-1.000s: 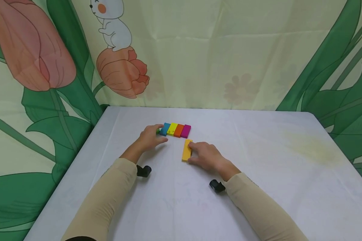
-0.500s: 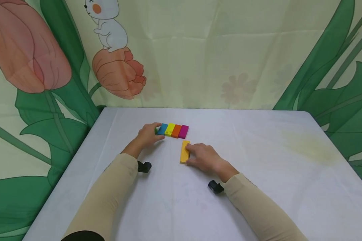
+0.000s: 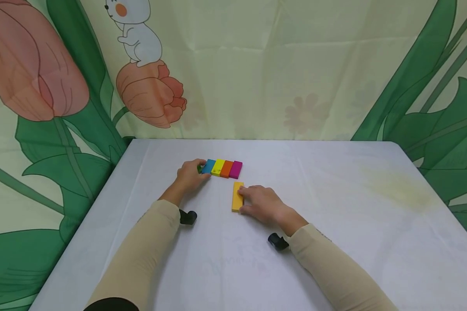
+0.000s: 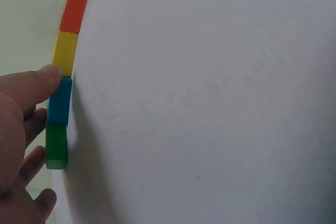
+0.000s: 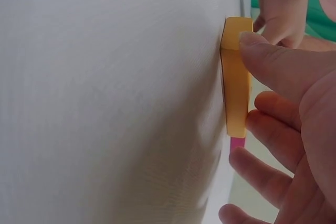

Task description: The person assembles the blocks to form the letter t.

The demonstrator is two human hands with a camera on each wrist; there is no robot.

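Note:
A row of flat colored blocks lies side by side on the white table: a green block (image 4: 56, 145), a blue block (image 3: 208, 166), a yellow block (image 3: 217, 167), an orange block (image 3: 226, 169) and a magenta block (image 3: 235, 169). At the row's left end, my left hand (image 3: 187, 177) spans the blue block, thumb at its near end, with the green block mostly hidden inside the hand. Below the magenta end, my right hand (image 3: 262, 202) holds an amber block (image 3: 237, 196) by its right side, thumb toward the near end. This block lies apart from the row.
The white cloth-covered table (image 3: 342, 207) stretches away on both sides and in front. Behind it hangs a printed curtain (image 3: 249, 77) with tulips and a white animal. A black wrist camera (image 3: 278, 242) sits by the right cuff, another (image 3: 188, 217) by the left.
The left thumb has come in closer to the near end of the blue block. The right hand and the amber block hold nearly still; the whole view has shifted slightly.

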